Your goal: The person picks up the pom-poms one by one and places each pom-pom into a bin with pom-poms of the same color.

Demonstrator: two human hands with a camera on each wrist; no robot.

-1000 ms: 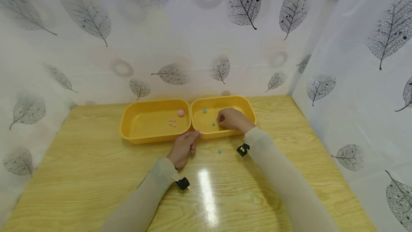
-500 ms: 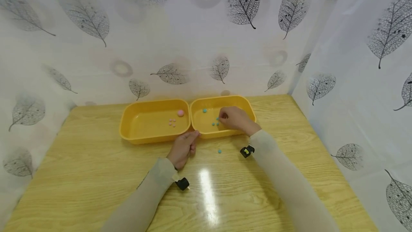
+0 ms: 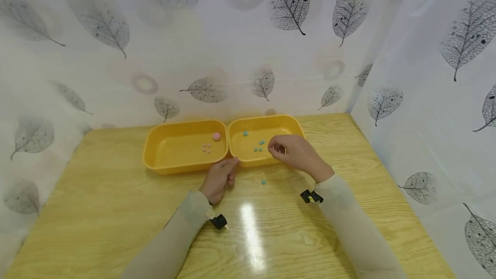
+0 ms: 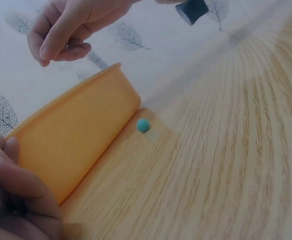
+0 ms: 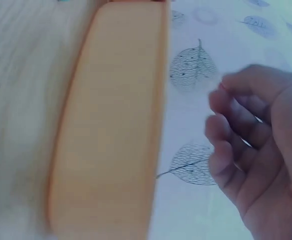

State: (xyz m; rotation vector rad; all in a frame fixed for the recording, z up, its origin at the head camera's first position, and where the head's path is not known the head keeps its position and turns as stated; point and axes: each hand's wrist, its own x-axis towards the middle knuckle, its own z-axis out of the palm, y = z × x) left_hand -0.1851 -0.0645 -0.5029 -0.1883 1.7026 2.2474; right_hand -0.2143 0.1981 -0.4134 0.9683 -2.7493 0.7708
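Two yellow plastic trays stand side by side. My left hand (image 3: 218, 180) holds the near corner of the right tray (image 3: 253, 163), where it meets the left tray (image 3: 166, 169); its other fingers are curled. Above the near right part of the right tray is my right hand (image 3: 296, 153), fingers loosely bent and nothing visible between them. Several small blue balls (image 3: 260, 150) lie in the right tray, with a larger blue ball (image 3: 246, 133) farther back. One more blue ball (image 4: 143, 125) sits on the table in front of that tray.
In the left tray are several small pink balls (image 3: 204, 149) and a bigger pink ball (image 3: 216, 136). The wooden table (image 3: 97, 210) ends at a leaf-patterned curtain (image 3: 232, 55) behind the trays. Another curtain side (image 3: 426, 98) hangs on the right.
My right hand has let go of small blue balls in the right tray, then lifted away right and toward me. More balls show there now. My left hand has stayed put.
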